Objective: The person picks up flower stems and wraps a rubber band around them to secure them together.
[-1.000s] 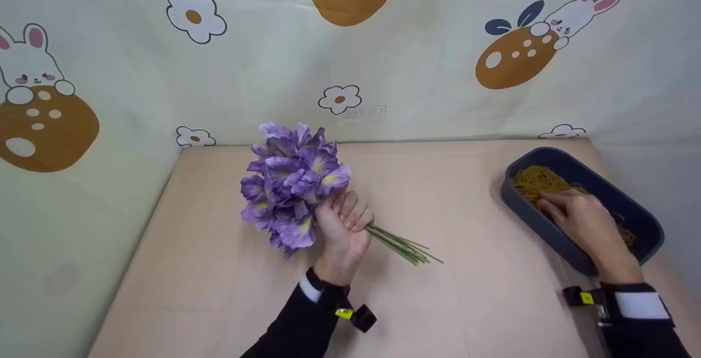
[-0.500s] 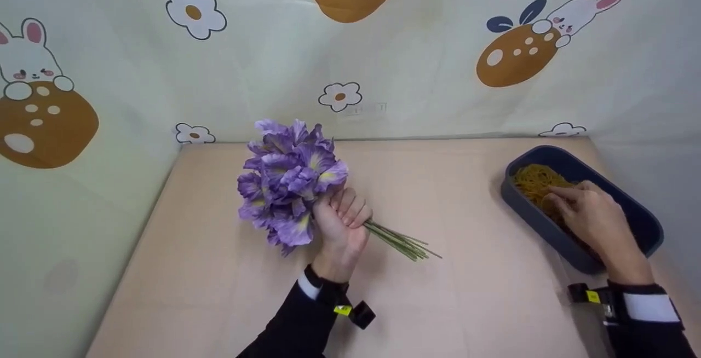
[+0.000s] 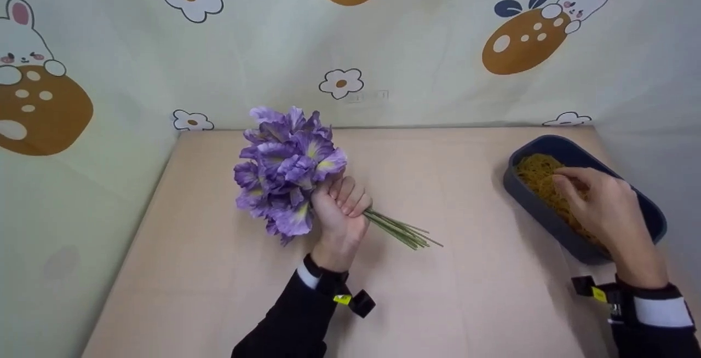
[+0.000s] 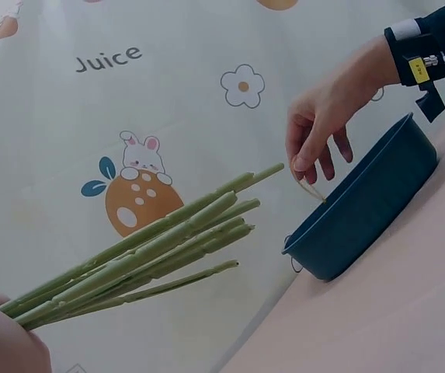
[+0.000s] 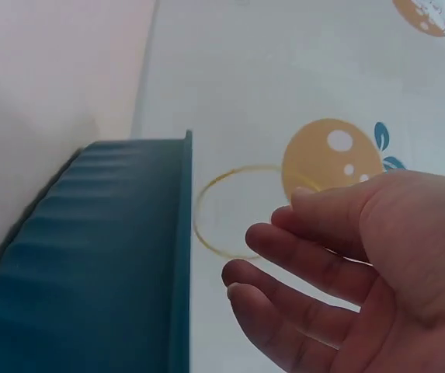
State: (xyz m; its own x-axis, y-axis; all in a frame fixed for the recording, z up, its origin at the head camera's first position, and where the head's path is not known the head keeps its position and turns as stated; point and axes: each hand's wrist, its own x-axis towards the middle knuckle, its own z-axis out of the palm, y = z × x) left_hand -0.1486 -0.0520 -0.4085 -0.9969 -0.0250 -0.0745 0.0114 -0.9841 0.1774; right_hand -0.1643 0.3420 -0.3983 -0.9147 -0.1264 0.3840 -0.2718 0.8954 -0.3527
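My left hand (image 3: 340, 210) grips a bunch of purple irises (image 3: 290, 177) just below the blossoms. Their green stems (image 4: 152, 249) stick out past the hand toward the right, the ends loosely spread. Between thumb and index finger my right hand (image 3: 608, 215) pinches a yellow rubber band (image 5: 199, 214), which hangs as a thin loop in the right wrist view. That hand is over the dark blue bin (image 3: 553, 235), above its rim in the left wrist view. Inside the bin lies a heap of yellowish rubber bands (image 3: 539, 172), partly hidden by the right hand.
A pale pink table (image 3: 219, 292) carries the bin at its right side. Behind it hangs a light cloth (image 3: 427, 46) printed with rabbits and flowers. Another loop (image 4: 296, 266) hangs at the bin's rim in the left wrist view.
My right hand has come up from the rubber bands and slightly to the right. The left hand keeps its grip on the irises. The head view has tilted down a little.
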